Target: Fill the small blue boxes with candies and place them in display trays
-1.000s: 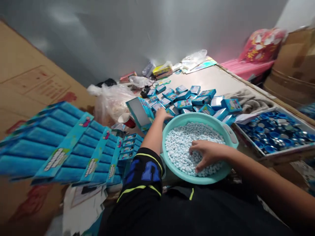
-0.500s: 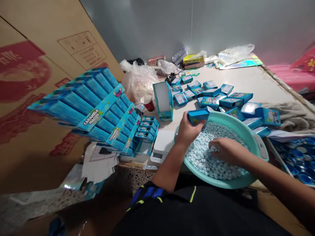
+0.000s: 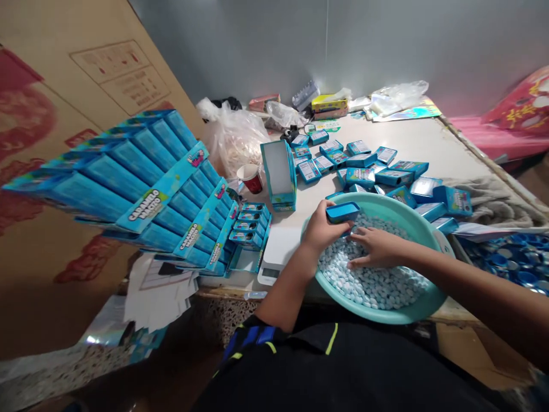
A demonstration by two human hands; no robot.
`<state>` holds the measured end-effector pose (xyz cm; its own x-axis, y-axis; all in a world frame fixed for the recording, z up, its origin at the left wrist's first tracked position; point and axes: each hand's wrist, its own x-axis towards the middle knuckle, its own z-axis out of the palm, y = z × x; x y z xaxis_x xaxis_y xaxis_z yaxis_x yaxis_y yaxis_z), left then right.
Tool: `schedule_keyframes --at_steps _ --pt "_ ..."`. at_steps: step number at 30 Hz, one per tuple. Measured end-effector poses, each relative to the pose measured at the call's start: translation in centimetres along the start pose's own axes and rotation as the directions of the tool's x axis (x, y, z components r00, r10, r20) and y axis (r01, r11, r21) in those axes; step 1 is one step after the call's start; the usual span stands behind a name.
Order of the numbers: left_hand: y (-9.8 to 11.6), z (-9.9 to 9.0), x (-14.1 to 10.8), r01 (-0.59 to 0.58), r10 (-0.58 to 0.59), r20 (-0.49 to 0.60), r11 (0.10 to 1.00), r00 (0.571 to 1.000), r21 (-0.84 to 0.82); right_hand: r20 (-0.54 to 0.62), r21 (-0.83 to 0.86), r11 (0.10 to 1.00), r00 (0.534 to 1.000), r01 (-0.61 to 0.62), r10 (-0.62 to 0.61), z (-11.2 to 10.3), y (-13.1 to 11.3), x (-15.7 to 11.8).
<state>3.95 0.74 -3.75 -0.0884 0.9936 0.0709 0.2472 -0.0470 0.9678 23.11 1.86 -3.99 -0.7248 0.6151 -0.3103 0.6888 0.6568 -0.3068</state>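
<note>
My left hand (image 3: 321, 230) is shut on a small blue box (image 3: 342, 212), holding it just over the rim of a round teal plastic basin (image 3: 422, 303). The basin is heaped with pale blue round candies (image 3: 373, 285). My right hand (image 3: 377, 247) rests on the candies with its fingers apart, and nothing shows in it. Several more small blue boxes (image 3: 360, 177) lie scattered on the white table (image 3: 446, 143) beyond the basin.
A white digital scale (image 3: 278, 246) stands left of the basin, beside an upright blue carton (image 3: 278, 174). Blue display cards (image 3: 150, 203) rise at the left. A red paper cup (image 3: 250, 178) and a plastic bag (image 3: 234, 143) sit behind them. A tray of blue caps (image 3: 510, 257) lies at the right.
My left hand has gone from the boxes to holding one small blue box over the basin rim. My right hand has shifted across the candies. The view has swung, moving the scene.
</note>
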Motion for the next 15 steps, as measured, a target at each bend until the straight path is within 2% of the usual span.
schedule_keyframes --at_steps 3,7,12,15 --pt "0.3 -0.2 -0.6 0.023 -0.023 0.01 1.0 1.0 0.013 0.075 0.126 0.991 0.997 -0.039 0.029 -0.6 -0.4 -0.7" --pt "0.2 -1.0 -1.4 -0.02 0.017 0.056 0.999 0.998 0.038 0.192 0.305 0.936 0.974 -0.178 0.122 -1.0 -0.8 -1.1" --pt "0.4 -0.9 -0.6 0.019 -0.02 -0.002 0.983 1.0 -0.185 0.295 0.43 0.857 0.941 -0.284 0.164 -1.3 -1.9 -1.0" --pt "1.2 -0.5 -0.4 -0.012 0.003 -0.047 0.978 0.999 -0.209 0.318 0.472 0.822 0.931 -0.317 0.176 -1.5 -2.6 -0.9"
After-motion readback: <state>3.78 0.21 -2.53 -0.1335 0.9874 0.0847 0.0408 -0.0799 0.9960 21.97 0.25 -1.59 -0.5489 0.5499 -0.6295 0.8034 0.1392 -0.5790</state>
